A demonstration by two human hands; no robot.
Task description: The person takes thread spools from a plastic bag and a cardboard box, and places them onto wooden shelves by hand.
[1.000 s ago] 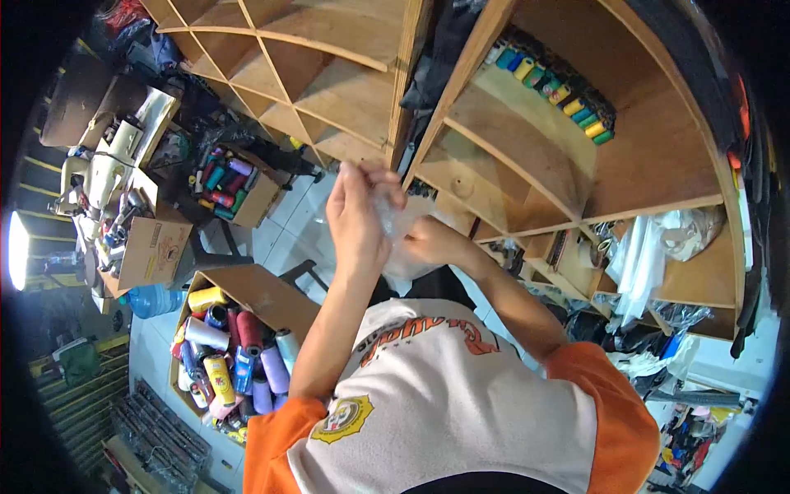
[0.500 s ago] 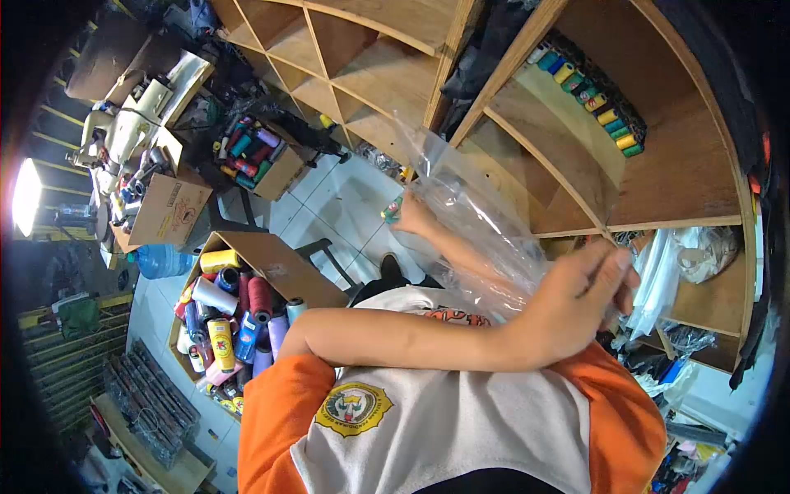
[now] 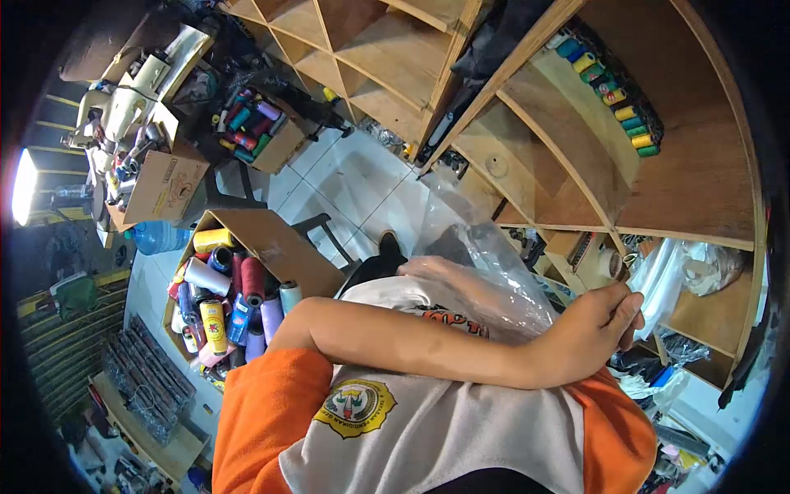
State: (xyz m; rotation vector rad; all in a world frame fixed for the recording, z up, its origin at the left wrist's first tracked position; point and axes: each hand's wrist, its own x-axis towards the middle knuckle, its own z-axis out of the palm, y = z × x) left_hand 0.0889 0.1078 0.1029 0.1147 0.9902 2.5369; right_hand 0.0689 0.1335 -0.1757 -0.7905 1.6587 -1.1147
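Note:
My left hand (image 3: 588, 329) is closed in a fist in front of the right side of my chest, gripping the near end of a clear plastic bag (image 3: 494, 255). The bag is long and crinkled and slants away up and to the left. My right hand (image 3: 424, 267) lies close to my body, beyond my left forearm. It is blurred, and its fingers are not clear. Plastic covers part of the right forearm; whether that arm is inside the bag or behind it, I cannot tell.
A cardboard box (image 3: 271, 247) full of thread spools (image 3: 214, 325) stands at left, with a smaller box of spools (image 3: 255, 123) beyond it. Wooden shelves (image 3: 568, 156) rise at right, holding a row of thread spools (image 3: 613, 95). A sewing machine (image 3: 123, 107) is at far left.
My right hand has drawn back towards my body; the green spool it held is out of sight. The bag's far end has lowered. The view has shifted slightly.

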